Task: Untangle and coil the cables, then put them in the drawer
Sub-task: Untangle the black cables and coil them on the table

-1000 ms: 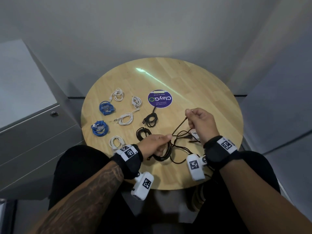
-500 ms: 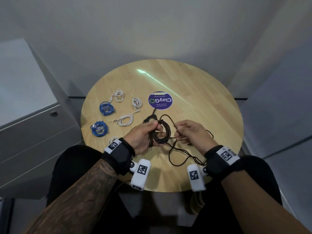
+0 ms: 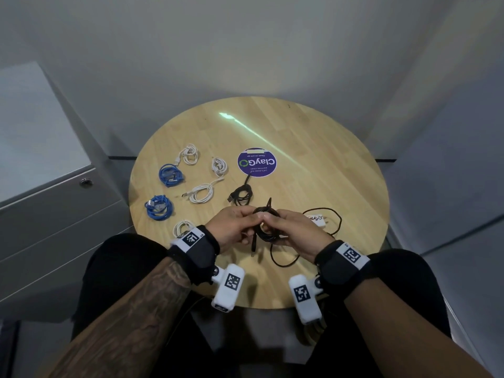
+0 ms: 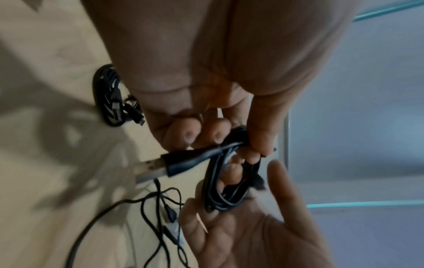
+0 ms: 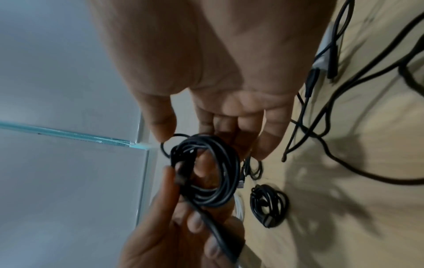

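Observation:
Over the near side of the round wooden table (image 3: 300, 148), my left hand (image 3: 234, 227) pinches a small coil of black cable (image 3: 268, 234) between thumb and fingers. The coil's USB plug (image 4: 153, 167) sticks out below that grip. My right hand (image 3: 296, 230) meets it from the right, its fingers fairly straight against the coil (image 5: 206, 172) and one fingertip inside the loop. A thin black cable (image 3: 336, 222) lies loose on the table right of my hands. Two more black coils (image 5: 268, 204) lie beyond, one of them (image 3: 241, 195) visible in the head view.
Several white coils (image 3: 201, 193) and two blue coils (image 3: 170, 174) lie on the table's left half. A purple round sticker (image 3: 256, 162) sits mid-table. A small white tag (image 3: 316, 219) lies by the loose cable. A grey drawer cabinet (image 3: 54, 214) stands to the left, drawers shut.
My right hand has swung left to join the left hand at the coil. Both hands have drawn slightly nearer to me, and the coil has taken up more of the cable.

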The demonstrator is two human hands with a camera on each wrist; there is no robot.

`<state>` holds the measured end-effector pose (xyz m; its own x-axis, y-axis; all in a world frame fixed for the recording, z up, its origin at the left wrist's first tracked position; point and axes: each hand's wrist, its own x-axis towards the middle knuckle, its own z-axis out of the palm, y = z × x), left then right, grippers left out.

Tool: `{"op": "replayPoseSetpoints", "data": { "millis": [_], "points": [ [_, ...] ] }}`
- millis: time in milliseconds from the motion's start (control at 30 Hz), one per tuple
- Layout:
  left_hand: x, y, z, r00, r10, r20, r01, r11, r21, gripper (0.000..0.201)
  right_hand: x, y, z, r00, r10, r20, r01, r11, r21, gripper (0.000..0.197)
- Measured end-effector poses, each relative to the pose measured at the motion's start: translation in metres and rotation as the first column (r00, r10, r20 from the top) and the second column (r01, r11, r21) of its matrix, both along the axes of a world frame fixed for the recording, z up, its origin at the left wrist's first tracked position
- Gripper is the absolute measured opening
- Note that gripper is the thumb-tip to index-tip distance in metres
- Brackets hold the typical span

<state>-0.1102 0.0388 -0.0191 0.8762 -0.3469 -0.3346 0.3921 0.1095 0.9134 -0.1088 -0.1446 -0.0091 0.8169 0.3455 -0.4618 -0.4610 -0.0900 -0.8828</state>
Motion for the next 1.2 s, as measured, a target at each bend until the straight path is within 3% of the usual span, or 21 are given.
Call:
{"op": "replayPoseSetpoints", "data": {
  "millis": [100,233,300,400,467,533,567,633,700,767,833,933,1100,1200],
  "points": [
    [0.003,0.003,-0.003,0.996,0.063,0.056,-0.068,0.993,0.099,0.013,0.003,0.0,-0.002,0.989,0.014,0.146,0.011,0.985,-0.174,0.016],
    [0.012,0.002,-0.004,0.957,0.266,0.115,-0.283,0.944,0.172,0.017,0.007,0.005,0.002,0.891,0.201,0.407,0.056,0.841,-0.539,0.022],
    [0.024,0.005,-0.002,0.906,0.4,0.138,-0.421,0.885,0.198,0.017,0.006,0.006,0.013,0.84,0.273,0.469,0.089,0.783,-0.615,0.029],
    [0.042,0.004,0.006,0.833,0.53,0.16,-0.552,0.818,0.162,0.016,0.009,0.008,0.029,0.708,0.439,0.554,0.15,0.672,-0.725,0.036],
    [0.051,-0.001,0.01,0.808,0.566,0.161,-0.587,0.793,0.16,0.016,0.016,0.008,0.033,0.629,0.537,0.562,0.192,0.594,-0.782,0.037],
    [0.059,-0.008,0.01,0.812,0.553,0.187,-0.582,0.792,0.183,0.01,0.022,0.003,0.032,0.61,0.574,0.546,0.203,0.554,-0.808,0.035],
    [0.063,-0.01,0.01,0.817,0.536,0.214,-0.574,0.794,0.201,0.005,0.023,-0.001,0.03,0.618,0.577,0.534,0.185,0.554,-0.812,0.034],
    [0.076,-0.011,0.007,0.838,0.456,0.299,-0.533,0.801,0.273,0.014,0.027,-0.01,0.027,0.665,0.553,0.502,0.109,0.594,-0.797,0.031],
    [0.09,-0.017,0.006,0.88,0.345,0.327,-0.453,0.818,0.355,0.014,0.036,-0.024,0.027,0.761,0.432,0.484,0.07,0.687,-0.723,0.032],
    [0.105,-0.022,0.003,0.908,0.266,0.323,-0.39,0.816,0.427,0.008,0.05,-0.044,0.026,0.829,0.268,0.49,0.144,0.746,-0.651,0.034],
    [0.12,-0.026,-0.004,0.929,0.198,0.311,-0.34,0.787,0.514,0.006,0.062,-0.063,0.021,0.861,0.223,0.456,0.196,0.684,-0.703,0.033],
    [0.138,-0.034,-0.021,0.959,0.068,0.276,-0.24,0.711,0.66,0.012,0.068,-0.076,0.007,0.932,0.257,0.256,0.088,0.524,-0.847,0.04],
    [0.152,-0.051,-0.038,0.975,-0.081,0.209,-0.135,0.532,0.836,0.025,0.067,-0.078,-0.004,0.944,0.306,0.121,-0.026,0.437,-0.899,0.042],
    [0.152,-0.055,-0.031,0.978,-0.096,0.187,-0.113,0.509,0.853,0.034,0.066,-0.074,-0.006,0.924,0.35,0.154,0.006,0.391,-0.92,0.036]
  ]
}}
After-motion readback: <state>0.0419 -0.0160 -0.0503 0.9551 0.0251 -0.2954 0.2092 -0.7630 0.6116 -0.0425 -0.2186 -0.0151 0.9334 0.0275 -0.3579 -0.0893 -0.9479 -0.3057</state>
